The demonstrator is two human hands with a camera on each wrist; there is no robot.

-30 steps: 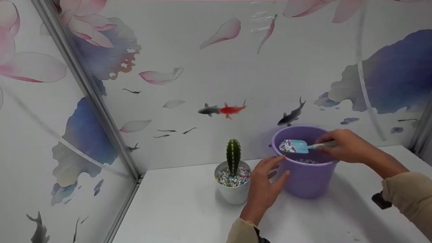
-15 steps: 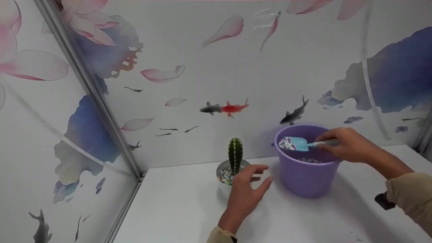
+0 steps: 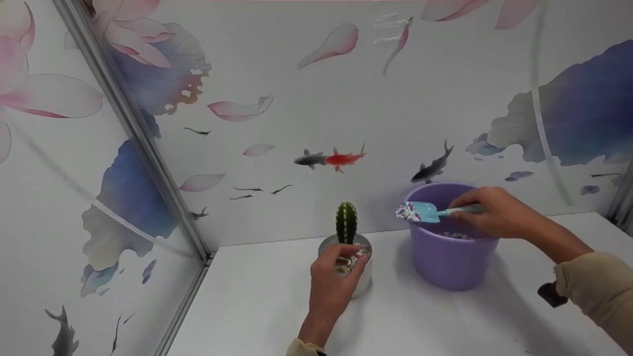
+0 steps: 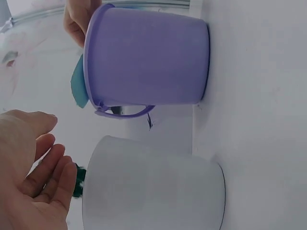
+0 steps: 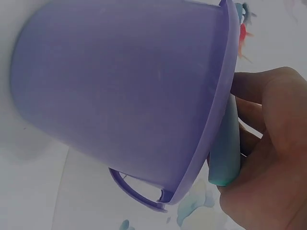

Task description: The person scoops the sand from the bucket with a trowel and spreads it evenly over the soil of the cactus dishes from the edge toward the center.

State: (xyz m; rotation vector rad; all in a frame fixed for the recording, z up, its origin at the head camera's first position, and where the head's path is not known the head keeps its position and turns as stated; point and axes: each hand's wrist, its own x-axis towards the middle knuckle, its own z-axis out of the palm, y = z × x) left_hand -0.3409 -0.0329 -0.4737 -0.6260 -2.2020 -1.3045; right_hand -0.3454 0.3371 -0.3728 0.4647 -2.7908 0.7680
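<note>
My right hand (image 3: pixel 494 212) grips the handle of a small light-blue shovel (image 3: pixel 427 211), its blade heaped with multicoloured pebbles (image 3: pixel 407 211). The blade reaches past the left rim of a purple bucket (image 3: pixel 454 264). In the right wrist view the shovel's handle (image 5: pixel 225 143) lies between fingers and palm, close along the bucket's rim. My left hand (image 3: pixel 332 279) overlaps the front of a white pot (image 3: pixel 363 287) that holds a green cactus (image 3: pixel 346 221). The left wrist view shows that hand's fingers loosely curved with nothing in them, level with the rim of the white pot (image 4: pixel 153 187).
More pebbles (image 3: pixel 454 235) lie inside the bucket. Both containers stand on a white table (image 3: pixel 247 296), against a wall (image 3: pixel 277 44) printed with petals and fish. A metal frame post (image 3: pixel 126 118) runs along the left corner.
My left hand has moved left from the bucket's rim to in front of the cactus pot. The right hand has carried the loaded shovel slightly left, its tip now beyond the bucket's rim.
</note>
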